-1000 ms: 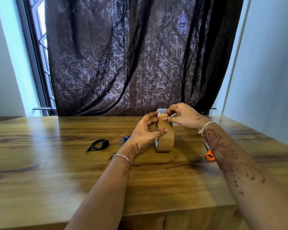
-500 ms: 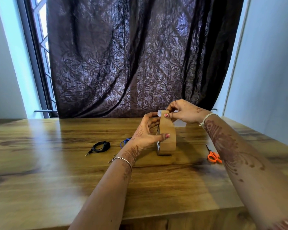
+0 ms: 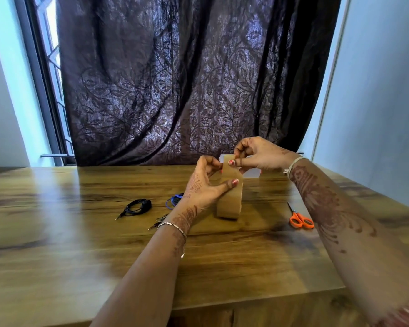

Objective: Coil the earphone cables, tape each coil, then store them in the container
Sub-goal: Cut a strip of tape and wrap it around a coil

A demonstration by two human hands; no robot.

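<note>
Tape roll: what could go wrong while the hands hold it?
The right hand pinches the loose end of the brown tape roll, so the strip might fold and stick to itself. The left hand grips the roll while the orange scissors lie apart on the table, so cutting may mean letting go.

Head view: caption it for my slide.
Left hand holds the brown tape roll; right hand pinches its end.
</note>
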